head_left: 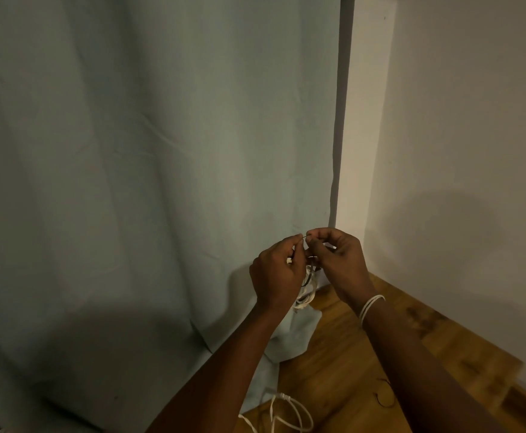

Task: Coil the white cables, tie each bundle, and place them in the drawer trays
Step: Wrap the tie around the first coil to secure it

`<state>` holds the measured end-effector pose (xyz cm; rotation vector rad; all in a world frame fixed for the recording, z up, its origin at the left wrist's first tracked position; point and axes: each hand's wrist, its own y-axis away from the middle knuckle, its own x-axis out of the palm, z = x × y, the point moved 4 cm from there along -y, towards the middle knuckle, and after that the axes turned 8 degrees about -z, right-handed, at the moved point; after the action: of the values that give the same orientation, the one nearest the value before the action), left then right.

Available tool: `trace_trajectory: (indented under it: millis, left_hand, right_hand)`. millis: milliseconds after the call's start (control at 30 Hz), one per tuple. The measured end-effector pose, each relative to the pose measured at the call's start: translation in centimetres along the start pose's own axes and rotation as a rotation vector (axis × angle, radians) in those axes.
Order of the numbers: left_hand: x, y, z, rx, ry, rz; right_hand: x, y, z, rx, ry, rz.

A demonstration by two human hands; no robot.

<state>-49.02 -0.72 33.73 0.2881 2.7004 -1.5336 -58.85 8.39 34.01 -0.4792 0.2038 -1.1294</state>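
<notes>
- Left hand (275, 273) and right hand (338, 260) raised together just right of centre in the lower half of the frame, in front of a pale blue-grey curtain (136, 157).
- Fingers (296, 242) of the left hand pinched on one end of a thin dark tie (302, 236); right-hand fingers pinched on it from the other side, fingertips nearly touching.
- Coiled white cable (306, 296) hanging between and below the two hands, partly hidden by the palms; which hand bears its weight cannot be told.
- Thin white loops (369, 306) around the right wrist.
- Second white cable (286, 412) lying loose on the wooden counter (343, 354) at the bottom edge of the frame, between the two forearms.
- Small dark loop (385, 398) on the counter, low right, just beside the right forearm.
- Plain light wall (461, 126) filling the right side of the frame.
</notes>
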Motion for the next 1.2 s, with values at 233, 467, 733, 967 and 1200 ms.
trace_trajectory:
  millis: [233,467,733,967,1200]
  left_hand:
    - [0.0,-0.2,0.0,0.013,-0.033,0.008]
    - [0.0,-0.2,-0.1,0.013,-0.037,0.017]
    - [0.1,0.0,0.0,0.026,-0.017,0.018]
    - [0.0,0.1,-0.2,0.009,-0.012,0.007]
    - [-0.3,-0.3,-0.1,-0.016,-0.064,-0.014]
  right_hand:
    - [-0.3,-0.4,0.0,0.015,-0.029,0.034]
    - [-0.7,-0.4,-0.3,0.031,-0.081,0.105]
    - [-0.7,-0.1,-0.3,0.042,-0.122,0.041]
    - [-0.5,0.5,0.1,-0.032,-0.038,-0.022]
    - [-0.6,0.6,-0.1,0.003,-0.016,-0.094]
